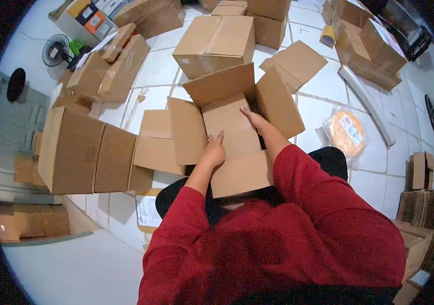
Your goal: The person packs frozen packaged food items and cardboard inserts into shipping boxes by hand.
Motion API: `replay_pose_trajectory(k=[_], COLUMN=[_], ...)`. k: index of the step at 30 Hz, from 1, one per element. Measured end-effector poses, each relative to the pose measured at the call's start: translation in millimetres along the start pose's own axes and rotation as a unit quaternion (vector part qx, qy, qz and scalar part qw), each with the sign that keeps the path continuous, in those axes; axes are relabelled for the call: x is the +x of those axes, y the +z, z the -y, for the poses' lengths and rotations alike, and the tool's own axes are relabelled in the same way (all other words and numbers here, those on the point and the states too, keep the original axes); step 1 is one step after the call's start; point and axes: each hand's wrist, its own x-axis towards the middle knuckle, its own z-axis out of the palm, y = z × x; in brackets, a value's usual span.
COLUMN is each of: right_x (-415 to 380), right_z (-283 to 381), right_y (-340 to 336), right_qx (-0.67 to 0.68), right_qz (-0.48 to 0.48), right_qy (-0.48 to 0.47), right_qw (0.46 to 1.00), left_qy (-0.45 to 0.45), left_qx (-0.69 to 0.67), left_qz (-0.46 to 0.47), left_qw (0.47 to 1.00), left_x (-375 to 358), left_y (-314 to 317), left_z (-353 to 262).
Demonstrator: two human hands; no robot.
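Observation:
An open cardboard box point(229, 127) rests at my lap with its flaps spread outward. My left hand point(216, 151) is at the box's left wall, thumb raised on the inside and the other fingers mostly hidden; it appears closed on that wall. Farther up on the opposite side, my right hand point(253, 121) grips the right wall, its thumb inside and its fingers largely out of sight. Nothing lies on the visible part of the box's bottom.
A taped carton point(214, 43) stands ahead, with a tall carton point(80, 150) at left. On the tiled floor to the right lie a wrapped round pack point(346, 133), a long white roll point(368, 107) and yellow tape point(328, 35). Flattened cardboard point(425, 216) is stacked at far right.

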Motion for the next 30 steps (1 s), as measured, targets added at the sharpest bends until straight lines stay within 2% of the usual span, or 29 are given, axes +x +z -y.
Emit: replay_pose_trajectory(k=[2,4,5,10,11,13,14,15,16,17,18,20,21,23,27,29,30], right_x=[52.4,63.7,61.5,11.3,10.2,6.1,1.0,-3.4,-6.3,7.8,14.6,20.6,23.1,25.5,20.8,23.5,27.7], right_z=[-30.0,-40.4,-38.4,7.6,9.0,6.6,4.6,5.7,8.0,3.4,-0.4,-12.7,-15.4,-15.3,-12.9,-13.9,-16.1], right_y=[-17.6,-18.5,-16.8,1.5,4.6,10.4,12.5,12.3,11.7,7.6,6.9,4.7,2.4,-1.5,2.7,2.0,1.7], right_qx=[-0.007,-0.012,-0.009,-0.217,-0.219,-0.241,-0.246,-0.433,-0.591,-0.606,-0.609,-0.524,-0.527,-0.546,-0.585,-0.708,-0.712], right_qz=[-0.009,-0.091,-0.090,-0.192,-0.189,-0.265,-0.261,-0.294,-0.308,-0.301,-0.298,-0.255,-0.249,-0.289,-0.295,-0.317,-0.312], right_qy=[-0.017,-0.026,-0.026,-0.012,-0.014,-0.173,-0.173,-0.298,-0.405,-0.440,-0.442,-0.354,-0.350,-0.363,-0.343,-0.339,-0.337], right_qw=[1.000,0.995,0.996,0.957,0.957,0.917,0.917,0.798,0.627,0.591,0.588,0.732,0.733,0.697,0.673,0.533,0.531], left_qy=[0.018,0.033,0.025,0.016,0.014,0.007,-0.009,-0.024,-0.027,0.017,0.060,0.070,0.084,0.072,0.058,0.054,0.054], left_qx=[-0.004,-0.011,-0.003,-0.027,0.016,0.052,0.064,0.075,0.070,0.112,0.152,0.111,0.078,0.049,0.007,0.008,0.014], left_qz=[-0.011,-0.020,-0.021,-0.032,-0.040,-0.050,-0.028,-0.008,-0.011,-0.058,-0.107,-0.104,-0.097,-0.088,-0.089,-0.113,-0.139], left_qw=[1.000,0.999,0.999,0.999,0.999,0.997,0.998,0.997,0.997,0.992,0.981,0.986,0.989,0.992,0.994,0.992,0.989], left_x=[7.8,9.7,9.6,7.5,5.4,2.9,3.9,6.5,10.8,18.5,25.5,37.8,41.4,48.5,58.8,67.0,69.8], left_y=[6.9,11.7,12.7,18.3,18.0,16.9,13.6,10.7,14.4,22.8,26.4,33.4,36.9,42.3,52.3,55.3,58.0], left_z=[9.6,12.5,11.0,7.3,2.3,-5.6,-10.3,-14.4,-13.9,-8.5,-5.9,-0.1,3.5,8.2,14.1,19.1,21.4])
